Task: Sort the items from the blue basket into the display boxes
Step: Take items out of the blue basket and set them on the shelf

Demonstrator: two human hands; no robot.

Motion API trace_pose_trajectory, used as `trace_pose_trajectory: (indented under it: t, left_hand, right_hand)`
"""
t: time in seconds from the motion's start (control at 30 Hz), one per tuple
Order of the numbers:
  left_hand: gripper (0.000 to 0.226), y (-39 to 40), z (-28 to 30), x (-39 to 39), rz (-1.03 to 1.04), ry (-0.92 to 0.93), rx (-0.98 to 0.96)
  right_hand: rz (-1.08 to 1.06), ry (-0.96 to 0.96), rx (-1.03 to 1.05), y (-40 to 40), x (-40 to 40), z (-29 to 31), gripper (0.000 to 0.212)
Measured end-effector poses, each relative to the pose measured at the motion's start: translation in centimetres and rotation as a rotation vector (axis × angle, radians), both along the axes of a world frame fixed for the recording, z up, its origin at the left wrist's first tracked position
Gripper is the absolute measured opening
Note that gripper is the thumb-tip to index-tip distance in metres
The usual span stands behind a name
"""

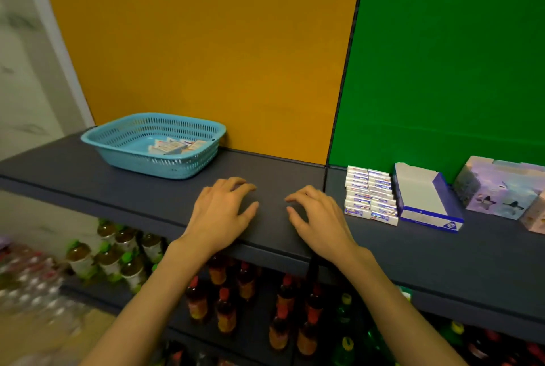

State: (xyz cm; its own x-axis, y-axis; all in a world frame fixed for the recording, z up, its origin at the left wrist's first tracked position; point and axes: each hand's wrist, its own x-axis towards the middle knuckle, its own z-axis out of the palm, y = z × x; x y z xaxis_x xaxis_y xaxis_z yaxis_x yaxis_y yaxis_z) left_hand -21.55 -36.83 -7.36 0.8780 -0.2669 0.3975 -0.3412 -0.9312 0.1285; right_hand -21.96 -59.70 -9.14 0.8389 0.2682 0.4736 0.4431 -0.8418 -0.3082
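Observation:
The blue basket [118, 144] stands at the back left of the dark shelf [118, 188], with several small packets [174, 146] lying in its right half. To the right sit two rows of small white and blue packs [370, 196], an open blue and white display box [424, 197] and a pale purple display box [501, 185]. My left hand [219, 212] and my right hand [318, 218] rest side by side on the shelf's front part, fingers spread and relaxed, holding nothing.
Behind the shelf rise an orange panel [206, 41] and a green panel [442, 56]. Below the shelf edge stand rows of drink bottles [224, 292]. A white wall [26, 70] lies at the left.

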Motion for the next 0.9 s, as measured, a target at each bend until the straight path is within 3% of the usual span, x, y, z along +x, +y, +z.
trace_pose_trajectory:
  t: [0.53,0.9]
  left_hand:
    - [0.05,25.1,2.0,-0.7,0.087,-0.096,-0.067]
    - [0.047,34.6,4.6,6.3,0.039,-0.171,-0.107]
  right_hand:
    - [0.008,-0.01,-0.001,23.5,2.2,3.5,0.026]
    - [-0.069,-0.055,-0.031,29.4,6.9,6.3,0.021]
